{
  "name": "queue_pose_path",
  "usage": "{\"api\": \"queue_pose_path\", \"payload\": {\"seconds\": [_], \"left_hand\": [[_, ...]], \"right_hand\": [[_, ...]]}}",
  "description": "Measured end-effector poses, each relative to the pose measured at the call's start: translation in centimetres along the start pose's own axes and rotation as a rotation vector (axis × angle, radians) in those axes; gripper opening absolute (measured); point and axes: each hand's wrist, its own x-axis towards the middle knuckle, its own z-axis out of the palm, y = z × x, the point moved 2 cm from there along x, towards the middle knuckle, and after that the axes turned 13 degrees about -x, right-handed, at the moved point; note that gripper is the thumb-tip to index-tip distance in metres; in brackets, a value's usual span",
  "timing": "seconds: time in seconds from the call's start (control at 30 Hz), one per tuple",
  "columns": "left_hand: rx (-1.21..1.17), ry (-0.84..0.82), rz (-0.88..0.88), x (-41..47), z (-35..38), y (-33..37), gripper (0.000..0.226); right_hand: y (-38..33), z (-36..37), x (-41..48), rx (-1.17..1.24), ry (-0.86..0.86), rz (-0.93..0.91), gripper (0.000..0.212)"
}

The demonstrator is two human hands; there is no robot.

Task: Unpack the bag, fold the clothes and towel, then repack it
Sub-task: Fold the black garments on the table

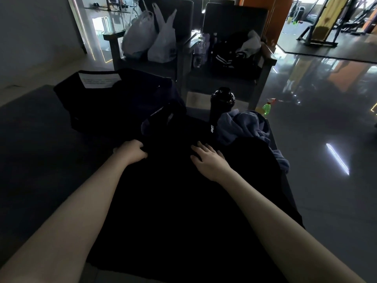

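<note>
A black garment (pixel 173 190) lies spread across the dark table in front of me. My left hand (pixel 131 151) is curled on the garment's left edge, fingers closed on the cloth. My right hand (pixel 208 158) rests flat on the garment with its fingers apart. A crumpled blue-grey towel (pixel 246 129) lies at the garment's right side. The dark bag (pixel 114 101) sits at the back left of the table with a white paper label on its top. A black bottle (pixel 222 103) stands upright behind the garment, beside the towel.
Two grey armchairs stand beyond the table; the left chair holds white plastic bags (pixel 151 37), and the right chair carries a dark striped bag (pixel 236 56) and bottles. A green spray bottle (pixel 267 108) stands on the glossy floor to the right. The table's right edge (pixel 285 176) runs close to the towel.
</note>
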Motion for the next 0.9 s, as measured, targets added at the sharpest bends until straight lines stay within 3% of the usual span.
{"api": "queue_pose_path", "payload": {"seconds": [0.1, 0.23, 0.3, 0.4, 0.47, 0.53, 0.63, 0.7, 0.8, 0.9], "left_hand": [[-0.188, 0.04, 0.065, -1.3, -2.4, -0.4, 0.019], [-0.651, 0.094, 0.163, -4.3, -5.9, 0.3, 0.021], [-0.595, 0.012, 0.18, -5.3, -6.6, 0.4, 0.023], [-0.301, -0.187, 0.117, -6.2, -6.7, -0.2, 0.018], [-0.178, -0.228, 0.066, -6.3, -6.6, -0.9, 0.022], [-0.103, -0.152, 0.075, -6.4, -6.8, -1.3, 0.022], [-0.124, 0.052, 0.119, -6.7, -7.1, -1.0, 0.017], [-0.139, 0.148, 0.168, -7.2, -6.7, -0.4, 0.022], [-0.007, 0.225, 0.284, -8.7, -5.3, 1.1, 0.027], [0.162, 0.229, 0.399, -10.7, -3.5, 3.1, 0.022]], "right_hand": [[-0.4, -0.3, -0.2, -0.012, -0.015, 0.005, 0.051], [-0.8, -0.3, -0.5, -0.047, -0.011, 0.026, 0.052], [-1.2, -0.6, -0.4, -0.09, -0.019, 0.029, 0.052], [-1.8, -1.5, 0.1, -0.188, -0.02, 0.014, 0.051], [-2.1, -2.0, 0.4, -0.262, -0.037, 0.012, 0.05], [-2.6, -2.4, 0.6, -0.339, -0.029, 0.018, 0.05], [-4.9, -3.0, 0.1, -0.382, 0.257, -0.042, 0.039], [-7.0, -3.3, -0.1, -0.145, 0.345, -0.046, 0.041], [-9.7, -3.3, 0.9, 0.421, 0.041, 0.106, 0.062], [-11.0, -3.9, 2.3, 0.627, -0.042, 0.228, 0.058]]}}
